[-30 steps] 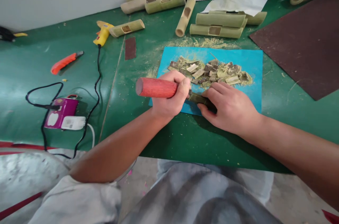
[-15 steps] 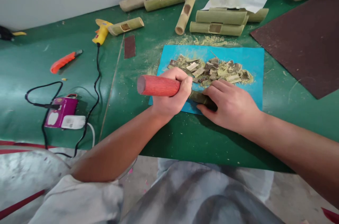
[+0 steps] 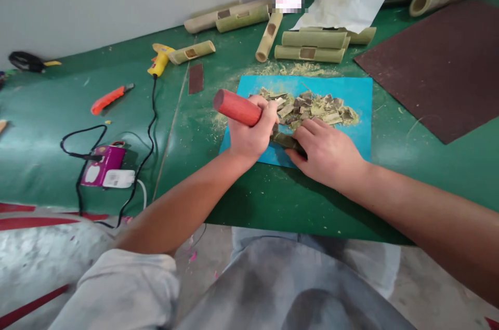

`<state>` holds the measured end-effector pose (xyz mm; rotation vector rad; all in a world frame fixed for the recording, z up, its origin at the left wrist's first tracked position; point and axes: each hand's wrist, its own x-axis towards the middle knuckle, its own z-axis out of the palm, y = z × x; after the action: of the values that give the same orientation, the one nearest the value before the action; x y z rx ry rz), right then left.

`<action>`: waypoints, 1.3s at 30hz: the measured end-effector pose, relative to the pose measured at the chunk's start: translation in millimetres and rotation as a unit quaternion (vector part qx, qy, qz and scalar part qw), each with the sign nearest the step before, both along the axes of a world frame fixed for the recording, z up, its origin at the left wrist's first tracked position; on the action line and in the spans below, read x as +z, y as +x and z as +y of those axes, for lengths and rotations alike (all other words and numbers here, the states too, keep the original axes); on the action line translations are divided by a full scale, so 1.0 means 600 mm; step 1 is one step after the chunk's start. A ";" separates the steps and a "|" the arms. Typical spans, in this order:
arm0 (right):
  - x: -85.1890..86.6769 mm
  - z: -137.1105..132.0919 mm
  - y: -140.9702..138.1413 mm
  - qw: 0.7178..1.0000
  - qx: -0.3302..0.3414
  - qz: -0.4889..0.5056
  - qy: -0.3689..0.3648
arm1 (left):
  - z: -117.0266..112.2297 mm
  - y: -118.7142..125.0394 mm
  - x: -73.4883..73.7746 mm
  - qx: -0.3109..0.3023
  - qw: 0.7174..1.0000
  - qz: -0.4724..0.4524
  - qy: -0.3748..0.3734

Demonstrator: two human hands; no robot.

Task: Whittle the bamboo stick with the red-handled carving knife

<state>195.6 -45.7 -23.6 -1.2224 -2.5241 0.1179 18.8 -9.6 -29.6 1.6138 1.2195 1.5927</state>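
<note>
My left hand [image 3: 251, 135] is wrapped round a tool with a thick red wooden handle [image 3: 237, 107]. The handle's butt points up and to the left, while the working end is hidden behind my fingers. Just right of it, my right hand [image 3: 329, 150] grips a greenish bamboo piece [image 3: 287, 140], holding it down over the front of a blue sheet [image 3: 364, 127]. The tool's hidden end is close to the bamboo; contact cannot be made out. Behind both hands, bamboo chips and shavings [image 3: 307, 106] are heaped on the sheet.
Cut bamboo tubes [image 3: 312, 39] lie at the back, some under white paper [image 3: 343, 5]. A dark brown sheet [image 3: 436, 70] is at right. To the left are a yellow glue gun [image 3: 160, 61], an orange utility knife [image 3: 111, 100] and a purple box [image 3: 102, 165] with cords.
The red handle has tilted, its butt end now higher than before. My right hand keeps its grip on the bamboo. The whole view has shifted slightly.
</note>
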 end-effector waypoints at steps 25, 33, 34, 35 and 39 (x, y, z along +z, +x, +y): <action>-0.005 -0.008 -0.001 0.999 0.022 0.005 0.046 | -0.008 0.000 0.008 -0.030 0.999 0.005 0.010; 0.000 -0.010 -0.002 0.999 0.017 -0.006 0.033 | -0.007 -0.001 0.010 -0.023 1.000 0.002 0.007; 0.000 -0.010 -0.002 0.999 0.017 -0.008 0.031 | -0.007 -0.001 0.010 -0.025 1.000 0.004 0.007; 0.001 -0.010 -0.001 0.999 0.016 -0.009 0.029 | -0.007 -0.001 0.010 -0.027 1.000 0.006 0.010; 0.001 -0.010 -0.001 0.999 0.016 -0.006 0.032 | -0.007 -0.003 0.006 -0.021 0.999 0.017 0.025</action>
<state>194.7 -51.6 -22.8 -1.1610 -2.5392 0.0376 16.8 -13.5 -25.7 1.6930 1.1636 1.5865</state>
